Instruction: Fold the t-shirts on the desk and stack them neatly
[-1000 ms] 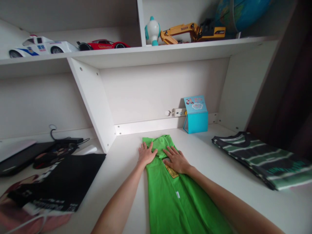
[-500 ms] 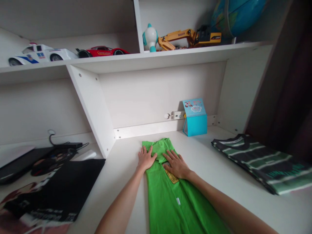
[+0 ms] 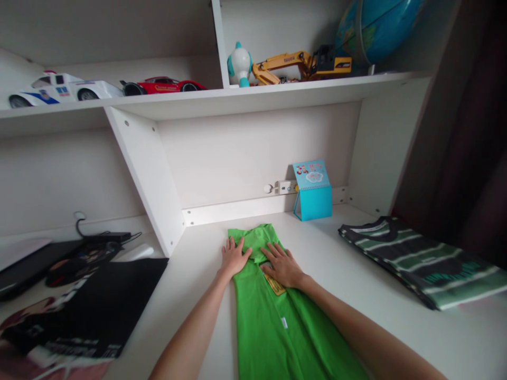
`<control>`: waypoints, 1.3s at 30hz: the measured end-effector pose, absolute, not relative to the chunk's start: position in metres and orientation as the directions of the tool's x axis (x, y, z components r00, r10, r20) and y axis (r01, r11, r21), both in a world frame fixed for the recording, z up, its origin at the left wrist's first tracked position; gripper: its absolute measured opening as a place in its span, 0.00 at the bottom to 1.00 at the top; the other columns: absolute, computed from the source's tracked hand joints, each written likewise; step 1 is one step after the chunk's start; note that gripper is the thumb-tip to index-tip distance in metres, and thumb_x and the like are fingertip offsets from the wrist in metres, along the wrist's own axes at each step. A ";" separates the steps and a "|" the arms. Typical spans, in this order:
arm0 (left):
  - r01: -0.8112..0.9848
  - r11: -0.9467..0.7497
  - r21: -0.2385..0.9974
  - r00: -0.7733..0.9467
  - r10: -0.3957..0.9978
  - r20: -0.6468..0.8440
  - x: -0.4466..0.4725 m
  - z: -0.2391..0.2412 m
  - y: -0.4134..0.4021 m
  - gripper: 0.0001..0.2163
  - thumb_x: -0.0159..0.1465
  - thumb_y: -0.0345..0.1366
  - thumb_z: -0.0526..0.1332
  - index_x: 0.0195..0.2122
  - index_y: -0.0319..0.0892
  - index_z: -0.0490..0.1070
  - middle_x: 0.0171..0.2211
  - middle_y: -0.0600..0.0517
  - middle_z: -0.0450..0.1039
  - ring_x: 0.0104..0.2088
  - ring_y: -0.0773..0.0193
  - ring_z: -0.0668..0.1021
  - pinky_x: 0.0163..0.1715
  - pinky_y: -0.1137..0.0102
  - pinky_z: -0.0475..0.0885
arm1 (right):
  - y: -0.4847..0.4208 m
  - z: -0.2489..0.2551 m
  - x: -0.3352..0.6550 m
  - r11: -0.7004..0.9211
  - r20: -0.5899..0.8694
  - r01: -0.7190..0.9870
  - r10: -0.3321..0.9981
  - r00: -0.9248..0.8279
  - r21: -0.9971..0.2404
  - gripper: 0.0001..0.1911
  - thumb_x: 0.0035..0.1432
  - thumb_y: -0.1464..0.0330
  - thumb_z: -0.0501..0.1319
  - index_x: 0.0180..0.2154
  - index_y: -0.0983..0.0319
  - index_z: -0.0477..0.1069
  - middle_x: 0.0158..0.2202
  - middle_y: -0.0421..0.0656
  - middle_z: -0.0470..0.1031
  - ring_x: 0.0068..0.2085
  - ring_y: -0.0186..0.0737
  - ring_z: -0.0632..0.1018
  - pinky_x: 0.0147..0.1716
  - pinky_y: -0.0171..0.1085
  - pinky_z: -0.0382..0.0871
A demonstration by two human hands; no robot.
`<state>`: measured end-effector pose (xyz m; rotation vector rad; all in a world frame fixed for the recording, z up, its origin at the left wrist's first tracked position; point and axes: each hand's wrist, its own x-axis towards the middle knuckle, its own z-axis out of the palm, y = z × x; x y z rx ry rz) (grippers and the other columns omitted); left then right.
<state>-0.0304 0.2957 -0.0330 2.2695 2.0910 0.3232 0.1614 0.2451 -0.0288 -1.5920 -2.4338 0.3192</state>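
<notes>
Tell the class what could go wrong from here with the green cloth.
1. The cloth shows long creases on its right side; pressing down might set them.
2. Its rumpled far end lies under the left hand and right hand; either could drag it askew.
3. The calendar stands just beyond; a wide sweep might knock it.

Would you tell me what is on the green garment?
The left hand and right hand lie on the green garment; part of its yellow print is hidden under the right hand.
</notes>
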 end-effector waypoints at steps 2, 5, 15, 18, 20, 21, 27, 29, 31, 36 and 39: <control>0.980 -0.092 0.174 0.075 0.992 0.101 -0.027 -0.025 0.290 0.31 0.62 0.56 0.42 0.62 0.44 0.51 0.64 0.39 0.41 0.63 0.45 0.45 0.55 0.47 0.49 | 0.244 -0.028 0.162 0.383 0.055 0.875 0.922 -0.384 -0.296 0.37 0.58 0.47 0.41 0.63 0.58 0.45 0.65 0.46 0.39 0.64 0.52 0.41 0.57 0.54 0.38; 0.970 -0.144 0.196 0.135 0.989 0.058 -0.025 -0.010 0.275 0.29 0.62 0.53 0.44 0.60 0.41 0.55 0.62 0.39 0.47 0.62 0.49 0.51 0.55 0.50 0.53 | 0.243 -0.028 0.162 0.384 0.053 0.874 0.921 -0.387 -0.299 0.36 0.58 0.47 0.42 0.63 0.58 0.45 0.65 0.46 0.39 0.64 0.51 0.41 0.57 0.54 0.38; 0.922 -0.368 0.116 0.350 0.924 0.155 -0.085 0.016 0.141 0.28 0.55 0.23 0.48 0.58 0.40 0.59 0.60 0.47 0.56 0.58 0.61 0.62 0.58 0.65 0.58 | 0.244 -0.033 0.164 0.414 0.129 0.854 0.910 -0.393 -0.315 0.35 0.58 0.48 0.44 0.62 0.59 0.49 0.65 0.49 0.43 0.63 0.54 0.44 0.56 0.56 0.41; 0.941 -0.331 0.076 0.311 0.929 0.203 -0.105 0.008 0.107 0.26 0.56 0.24 0.47 0.57 0.43 0.62 0.60 0.50 0.57 0.58 0.61 0.63 0.57 0.64 0.59 | 0.243 -0.033 0.164 0.417 0.137 0.847 0.909 -0.394 -0.330 0.35 0.58 0.48 0.45 0.62 0.59 0.49 0.64 0.49 0.44 0.63 0.53 0.45 0.56 0.56 0.42; 0.942 -0.330 0.054 0.306 0.916 0.258 -0.113 0.000 0.091 0.25 0.58 0.25 0.48 0.56 0.47 0.62 0.60 0.53 0.57 0.58 0.62 0.64 0.57 0.65 0.60 | 0.243 -0.031 0.164 0.408 0.148 0.847 0.913 -0.380 -0.340 0.35 0.59 0.49 0.46 0.62 0.59 0.48 0.64 0.49 0.44 0.64 0.52 0.45 0.56 0.56 0.43; 0.942 -0.332 0.046 0.306 0.908 0.287 -0.116 -0.004 0.086 0.25 0.58 0.26 0.48 0.56 0.48 0.62 0.60 0.54 0.57 0.57 0.62 0.64 0.57 0.65 0.60 | 0.243 -0.028 0.165 0.400 0.157 0.849 0.916 -0.368 -0.346 0.35 0.59 0.49 0.46 0.62 0.59 0.48 0.64 0.49 0.43 0.64 0.51 0.45 0.56 0.57 0.43; 0.937 -0.348 -0.005 0.323 0.864 0.386 -0.125 -0.014 0.071 0.22 0.60 0.28 0.48 0.55 0.49 0.64 0.58 0.54 0.60 0.56 0.62 0.66 0.55 0.65 0.64 | 0.240 0.004 0.185 0.451 0.308 0.784 0.888 -0.343 -0.426 0.30 0.61 0.55 0.47 0.60 0.64 0.53 0.61 0.53 0.52 0.62 0.48 0.52 0.56 0.51 0.52; 0.935 -0.355 -0.023 0.334 0.854 0.399 -0.129 -0.013 0.073 0.20 0.60 0.30 0.49 0.53 0.48 0.66 0.57 0.53 0.62 0.55 0.61 0.68 0.54 0.65 0.65 | 0.232 0.017 0.195 0.517 0.343 0.746 0.851 -0.397 -0.420 0.29 0.61 0.56 0.48 0.59 0.65 0.56 0.60 0.54 0.55 0.61 0.47 0.56 0.57 0.46 0.54; 0.933 -0.358 -0.034 0.337 0.839 0.427 -0.134 -0.012 0.077 0.18 0.61 0.32 0.50 0.52 0.47 0.68 0.56 0.51 0.64 0.53 0.60 0.69 0.53 0.65 0.66 | 0.219 0.027 0.207 0.585 0.357 0.701 0.808 -0.468 -0.407 0.28 0.61 0.56 0.49 0.57 0.66 0.59 0.59 0.54 0.57 0.60 0.47 0.59 0.57 0.44 0.55; 0.926 -0.374 -0.048 0.352 0.812 0.465 -0.140 -0.008 0.088 0.16 0.62 0.36 0.51 0.49 0.46 0.70 0.53 0.50 0.67 0.51 0.59 0.72 0.51 0.64 0.68 | 0.179 0.031 0.240 0.625 0.285 0.651 0.778 -0.559 -0.430 0.29 0.60 0.52 0.47 0.56 0.62 0.61 0.60 0.50 0.56 0.59 0.46 0.60 0.57 0.44 0.56; 0.922 -0.386 -0.041 0.361 0.813 0.457 -0.137 -0.003 0.095 0.17 0.61 0.34 0.50 0.49 0.45 0.70 0.53 0.49 0.67 0.51 0.59 0.71 0.51 0.63 0.68 | 0.163 0.024 0.260 0.570 0.238 0.697 0.819 -0.522 -0.434 0.29 0.61 0.52 0.47 0.56 0.61 0.60 0.61 0.49 0.56 0.59 0.45 0.62 0.56 0.44 0.57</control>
